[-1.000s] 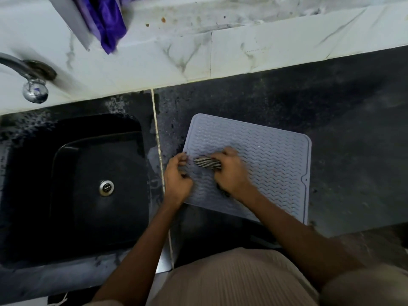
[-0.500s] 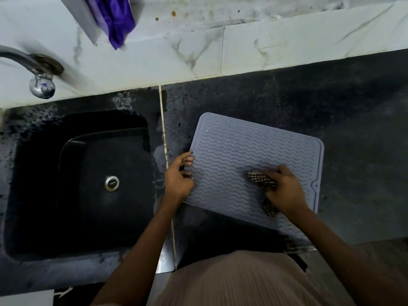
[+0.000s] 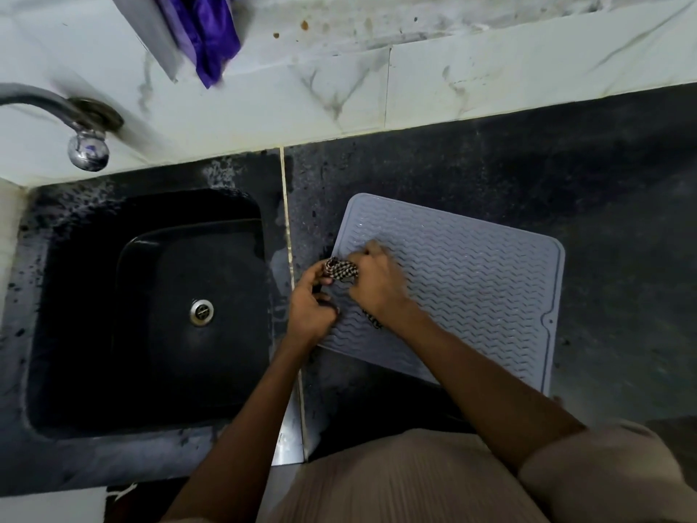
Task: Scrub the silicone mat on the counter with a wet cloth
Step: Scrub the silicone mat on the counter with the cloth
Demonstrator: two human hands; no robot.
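Observation:
A grey silicone mat (image 3: pixel 471 281) with wavy ridges lies on the dark counter (image 3: pixel 565 175), right of the sink. My right hand (image 3: pixel 373 285) grips a bunched black-and-white checked cloth (image 3: pixel 339 268) and presses it on the mat's left part. A tail of the cloth shows below that wrist. My left hand (image 3: pixel 311 309) holds the mat's left edge, fingers curled over it, right beside the cloth.
A black sink (image 3: pixel 151 307) with a metal drain sits left of the mat. A chrome tap (image 3: pixel 85 143) juts from the marble wall at upper left. A purple cloth (image 3: pixel 207 35) hangs above on the wall. The counter's front edge runs just below the mat.
My right hand has swept the cloth from the mat's right part back to its left edge. My left hand has stayed on the left edge.

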